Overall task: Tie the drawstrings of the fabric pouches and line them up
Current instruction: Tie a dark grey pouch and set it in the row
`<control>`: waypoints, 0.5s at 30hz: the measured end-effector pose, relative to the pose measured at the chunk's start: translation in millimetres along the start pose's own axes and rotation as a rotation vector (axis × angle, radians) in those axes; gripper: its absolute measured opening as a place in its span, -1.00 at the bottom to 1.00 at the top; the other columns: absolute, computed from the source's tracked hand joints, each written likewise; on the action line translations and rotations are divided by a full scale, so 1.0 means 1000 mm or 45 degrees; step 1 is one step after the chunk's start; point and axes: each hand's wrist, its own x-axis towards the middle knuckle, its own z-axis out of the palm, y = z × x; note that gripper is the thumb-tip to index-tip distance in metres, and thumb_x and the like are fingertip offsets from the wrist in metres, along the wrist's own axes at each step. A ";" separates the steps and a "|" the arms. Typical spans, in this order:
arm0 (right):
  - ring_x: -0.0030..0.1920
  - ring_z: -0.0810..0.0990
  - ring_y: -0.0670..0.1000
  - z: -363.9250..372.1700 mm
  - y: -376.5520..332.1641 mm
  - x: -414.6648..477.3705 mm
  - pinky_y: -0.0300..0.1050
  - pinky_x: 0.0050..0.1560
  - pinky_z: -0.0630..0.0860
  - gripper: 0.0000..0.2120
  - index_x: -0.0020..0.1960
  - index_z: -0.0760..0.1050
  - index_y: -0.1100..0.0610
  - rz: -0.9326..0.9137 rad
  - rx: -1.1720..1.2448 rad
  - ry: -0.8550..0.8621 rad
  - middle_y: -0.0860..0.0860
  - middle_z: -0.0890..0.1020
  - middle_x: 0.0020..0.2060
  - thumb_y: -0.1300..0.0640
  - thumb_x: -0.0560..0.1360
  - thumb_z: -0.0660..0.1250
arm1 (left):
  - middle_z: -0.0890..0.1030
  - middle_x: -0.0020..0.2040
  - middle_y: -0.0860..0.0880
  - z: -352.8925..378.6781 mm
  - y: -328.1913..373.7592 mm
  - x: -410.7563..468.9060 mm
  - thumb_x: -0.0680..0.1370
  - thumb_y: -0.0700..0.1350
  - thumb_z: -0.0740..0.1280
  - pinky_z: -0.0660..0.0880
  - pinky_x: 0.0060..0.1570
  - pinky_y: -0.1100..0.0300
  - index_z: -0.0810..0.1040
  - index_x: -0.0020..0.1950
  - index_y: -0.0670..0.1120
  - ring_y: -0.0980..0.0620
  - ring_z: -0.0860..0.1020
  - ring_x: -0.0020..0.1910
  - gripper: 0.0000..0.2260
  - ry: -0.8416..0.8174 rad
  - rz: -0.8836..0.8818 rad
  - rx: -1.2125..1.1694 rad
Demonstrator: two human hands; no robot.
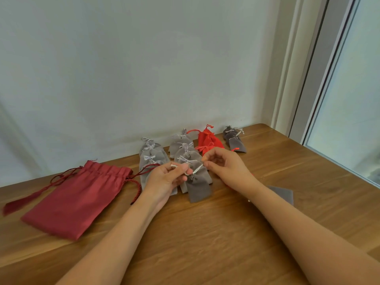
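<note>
Fingers (pixel 182 168) of the left hand (pixel 164 179) curl inward, thumb and forefinger pinching a pale cord (pixel 197 169) at the gathered neck of a grey pouch (pixel 198 188); the right hand (pixel 226 167) pinches the far end of the same cord between thumb and forefinger, other fingers loosely bent; the cord runs taut on a slant between the two hands.

Grey pouch sits between the hands, neck up toward them, body trailing down toward the person; whether its bottom edge rests on the table (pixel 205 243) I cannot tell; it lies just in front of the middle column (pixel 185 150) of tied grey pouches and overlaps the nearest one.

Beyond: a left column (pixel 152 155) of tied grey pouches, overlapping one another like shingles, its near end hidden behind the left hand; red pouches (pixel 208 139) right of the middle column, cords knotted, the nearest partly covered by the right hand; dark grey pouches (pixel 235 140) farther right, a short stack near the wall (pixel 144 68).

Off to the left, well apart from the rows, a large maroon bag (pixel 76 196) lies flat, its twisted cord and tassel spread on the wood; a flat grey piece (pixel 284 194) shows beside the right forearm; window frame (pixel 308 79) at far right.
</note>
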 end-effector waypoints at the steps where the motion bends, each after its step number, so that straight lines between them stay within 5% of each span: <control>1: -0.20 0.58 -0.08 0.005 0.001 -0.002 -0.18 -0.12 0.52 -0.83 -0.09 0.58 0.10 -0.030 0.019 0.016 -0.01 0.63 -0.19 0.35 0.50 0.36 | 0.66 -0.32 -0.04 0.001 -0.001 0.000 0.41 -0.16 0.41 0.50 -0.31 0.35 0.61 -0.29 -0.13 0.17 0.52 -0.42 -0.91 -0.001 -0.001 0.058; 8: -0.06 0.60 -0.08 0.018 -0.004 -0.006 -0.07 -0.02 0.55 -0.70 -0.01 0.48 -0.05 -0.144 0.035 0.007 -0.07 0.61 -0.15 0.31 0.45 0.43 | 0.58 -0.43 0.01 0.005 -0.004 0.002 0.51 -0.12 0.40 0.40 -0.40 0.42 0.67 -0.11 -0.23 0.18 0.41 -0.50 -0.83 0.071 -0.005 0.367; 15: -0.09 0.64 -0.06 0.015 -0.002 -0.004 -0.23 0.00 0.52 -0.77 0.01 0.52 0.11 -0.147 0.088 0.006 -0.01 0.66 -0.17 0.26 0.42 0.48 | 0.57 -0.42 0.03 0.004 -0.003 0.006 0.54 -0.12 0.37 0.41 -0.35 0.36 0.69 -0.14 -0.12 0.17 0.42 -0.45 -0.86 -0.034 -0.028 0.522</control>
